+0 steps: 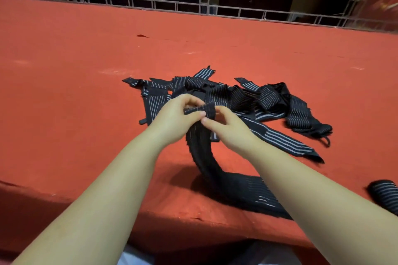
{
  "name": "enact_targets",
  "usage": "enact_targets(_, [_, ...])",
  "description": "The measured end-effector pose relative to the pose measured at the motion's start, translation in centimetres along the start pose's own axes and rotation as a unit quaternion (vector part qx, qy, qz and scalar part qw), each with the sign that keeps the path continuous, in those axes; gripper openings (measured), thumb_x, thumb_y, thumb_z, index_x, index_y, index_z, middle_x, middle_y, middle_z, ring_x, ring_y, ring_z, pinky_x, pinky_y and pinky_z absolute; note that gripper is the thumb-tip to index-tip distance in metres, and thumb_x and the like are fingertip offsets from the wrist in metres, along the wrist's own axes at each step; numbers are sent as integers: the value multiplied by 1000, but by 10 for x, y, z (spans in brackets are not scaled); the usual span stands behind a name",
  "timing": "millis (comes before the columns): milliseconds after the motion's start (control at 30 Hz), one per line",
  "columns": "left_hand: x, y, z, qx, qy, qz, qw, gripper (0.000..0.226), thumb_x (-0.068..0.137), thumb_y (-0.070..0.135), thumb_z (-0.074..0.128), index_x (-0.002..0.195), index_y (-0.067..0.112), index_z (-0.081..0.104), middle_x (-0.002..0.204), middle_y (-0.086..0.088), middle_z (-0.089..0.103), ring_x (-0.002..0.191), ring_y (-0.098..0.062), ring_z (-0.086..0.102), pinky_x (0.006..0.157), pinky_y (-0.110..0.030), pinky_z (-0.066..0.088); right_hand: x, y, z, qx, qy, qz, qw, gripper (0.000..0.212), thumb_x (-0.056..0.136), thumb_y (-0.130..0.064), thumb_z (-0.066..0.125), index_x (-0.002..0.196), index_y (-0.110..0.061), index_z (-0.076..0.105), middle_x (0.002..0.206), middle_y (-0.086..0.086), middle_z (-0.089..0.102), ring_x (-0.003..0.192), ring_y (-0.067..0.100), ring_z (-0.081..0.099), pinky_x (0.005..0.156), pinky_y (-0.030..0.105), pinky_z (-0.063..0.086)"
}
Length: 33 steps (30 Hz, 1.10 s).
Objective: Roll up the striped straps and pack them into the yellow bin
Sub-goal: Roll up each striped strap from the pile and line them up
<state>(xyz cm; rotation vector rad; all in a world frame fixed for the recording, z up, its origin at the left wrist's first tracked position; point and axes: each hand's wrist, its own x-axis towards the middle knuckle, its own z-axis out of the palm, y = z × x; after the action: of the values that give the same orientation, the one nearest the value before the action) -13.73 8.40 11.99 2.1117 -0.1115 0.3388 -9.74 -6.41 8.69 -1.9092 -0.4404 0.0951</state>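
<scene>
I hold both bare forearms stretched forward, left hand (179, 114) and right hand (224, 123) close together, fingers (195, 116) curled in a pinch.

Strap in work (217, 170) — black, pale-striped, end curled small, tail trailing toward the near edge. Loose straps (247, 99) — tangled heap behind it. Rolled strap (385, 197) — far right.

No readable text, label, brand, number or sign is showing anywhere in this view, whether on the striped straps (247, 101), on the red table (86, 71), or on the metal railing (150, 4) behind it.
</scene>
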Motion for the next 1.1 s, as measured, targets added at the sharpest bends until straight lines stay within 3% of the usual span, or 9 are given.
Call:
enact_targets(100, [16, 35, -5, -52, 5, 44, 998, 19, 89, 16, 62, 105, 25, 59, 93, 9, 65, 81, -2, 61, 73, -15, 47, 7, -33, -22, 29, 47, -54, 997, 22, 89, -26, 61, 109, -16, 60, 103, -1, 67, 98, 12, 63, 87, 29, 49])
enact_targets(200, [35, 63, -11, -173, 0, 37, 984, 32, 86, 13, 65, 115, 23, 55, 94, -3, 68, 80, -14, 68, 73, -25, 56, 10, -64, -44, 68, 93, -102, 988, 6, 94, -16, 56, 94, -21, 60, 89, -5, 65, 85, 8, 61, 79, 26, 48])
enact_targets(300, [50, 82, -14, -267, -8, 12, 964, 20, 84, 9, 67, 102, 15, 63, 90, -7, 69, 77, -17, 68, 74, -32, 54, 15, -86, -62, 68, 164, -146, 973, 16, 94, -11, 54, 85, -23, 58, 84, -3, 64, 81, 11, 59, 78, 30, 48])
enact_targets(400, [55, 94, -13, -342, -31, 2, 939, 11, 88, 6, 60, 97, 8, 65, 92, -9, 69, 75, -15, 69, 67, -25, 56, 16, -99, -72, 81, 202, -153, 964, 13, 93, -12, 56, 84, -22, 57, 85, -2, 64, 81, 12, 60, 80, 34, 48])
enact_targets(600, [51, 102, -13, -283, -13, 75, 956, 13, 87, 9, 62, 94, 18, 67, 84, 1, 70, 79, -12, 68, 71, -28, 55, 5, -116, -78, 100, 186, -170, 962, 9, 89, -22, 63, 80, -20, 61, 75, -7, 65, 70, 5, 61, 66, 23, 48])
enact_targets(700, [45, 106, -15, -294, 1, 102, 950, 13, 88, 8, 60, 89, 19, 67, 82, 5, 70, 80, -7, 67, 72, -21, 54, 2, -122, -76, 130, 167, -172, 962, 10, 86, -19, 66, 77, -20, 62, 70, -9, 66, 69, 6, 63, 64, 23, 50])
enact_targets(833, [40, 109, -20, -248, 31, 141, 958, 13, 87, 11, 62, 87, 22, 69, 84, 5, 71, 83, -9, 67, 79, -25, 55, -2, -128, -72, 117, 179, -196, 957, 12, 89, -19, 64, 77, -19, 60, 72, -7, 63, 70, 6, 61, 65, 22, 50])
enact_targets(1000, [41, 116, -24, -228, 88, 177, 953, 11, 85, 9, 66, 82, 19, 69, 76, 4, 70, 71, -5, 66, 66, -19, 54, -2, -137, -70, 84, 203, -217, 951, 15, 92, -18, 60, 77, -20, 62, 72, -8, 64, 69, 4, 61, 66, 21, 51])
enact_targets(1100, [46, 119, -27, -277, 82, 163, 943, 9, 82, 7, 68, 85, 14, 70, 82, -2, 72, 75, -9, 68, 66, -19, 53, -4, -141, -71, 137, 188, -174, 957, 22, 96, -26, 51, 81, -17, 64, 75, -3, 68, 73, 10, 64, 68, 28, 53])
